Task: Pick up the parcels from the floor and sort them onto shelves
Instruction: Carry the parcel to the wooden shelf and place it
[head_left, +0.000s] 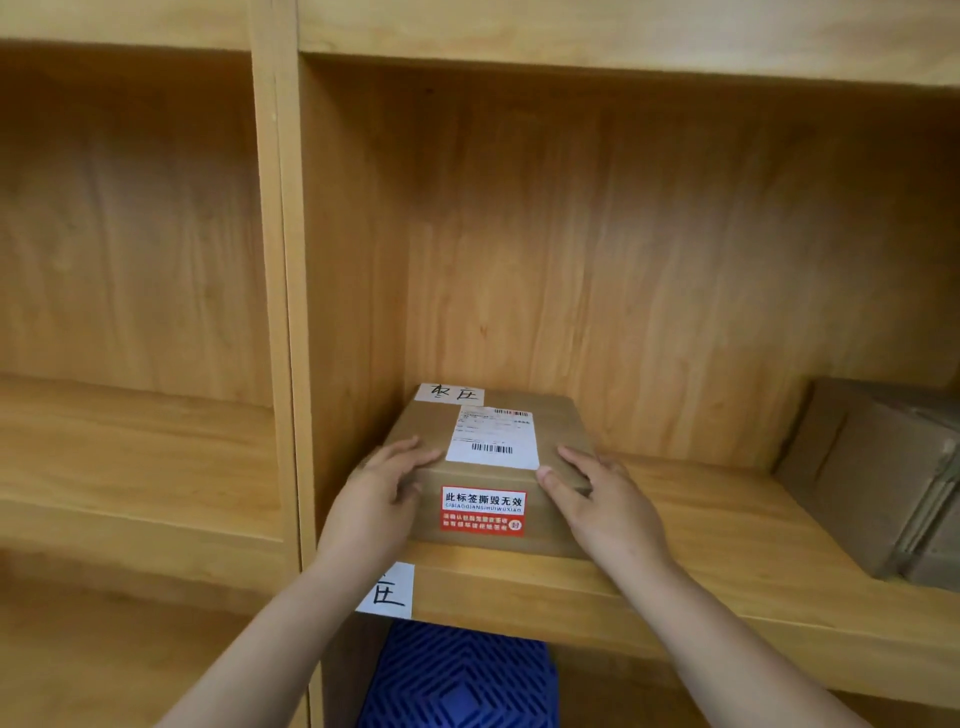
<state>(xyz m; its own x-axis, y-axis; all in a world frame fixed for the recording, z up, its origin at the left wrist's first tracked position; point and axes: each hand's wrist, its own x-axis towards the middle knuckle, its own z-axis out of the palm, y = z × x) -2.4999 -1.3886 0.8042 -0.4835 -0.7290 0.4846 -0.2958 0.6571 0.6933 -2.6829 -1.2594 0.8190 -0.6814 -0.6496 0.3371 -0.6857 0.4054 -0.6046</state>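
A brown cardboard parcel (488, 475) rests on a wooden shelf (701, 530) at the left end of the middle compartment. It bears a white shipping label on top and a red sticker on its front face. My left hand (379, 499) grips its left front corner. My right hand (597, 499) grips its right front corner, thumb on the front face. Both sets of fingers lie over the top edge.
A second brown parcel (883, 478) sits at the right end of the same shelf. White paper tags (387, 592) with handwritten characters mark the shelf edge and back corner. A blue ribbed object (457, 680) lies on the shelf below. The left compartment (130, 441) holds nothing visible.
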